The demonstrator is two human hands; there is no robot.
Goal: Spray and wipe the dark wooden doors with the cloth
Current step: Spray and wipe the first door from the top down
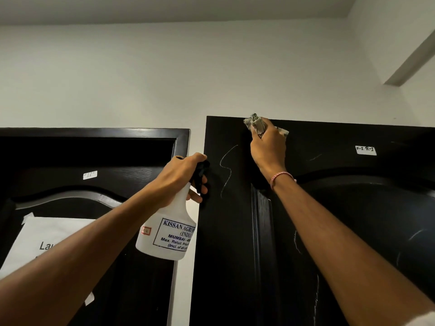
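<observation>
left hand (181, 178) grips 1 spray bottle (168, 234) | right hand (268, 149) holds 1 cloth (255, 122) (bunched) | 2 doors (230, 243)

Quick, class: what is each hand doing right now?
Left hand: grips the spray bottle.
Right hand: holds the cloth against the right door top.

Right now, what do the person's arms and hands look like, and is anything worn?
No gloves: the left hand and right hand are bare, and the forearms are unsleeved. A pink-and-white twisted thread band circles the right wrist. No rings or watch are visible.
</observation>
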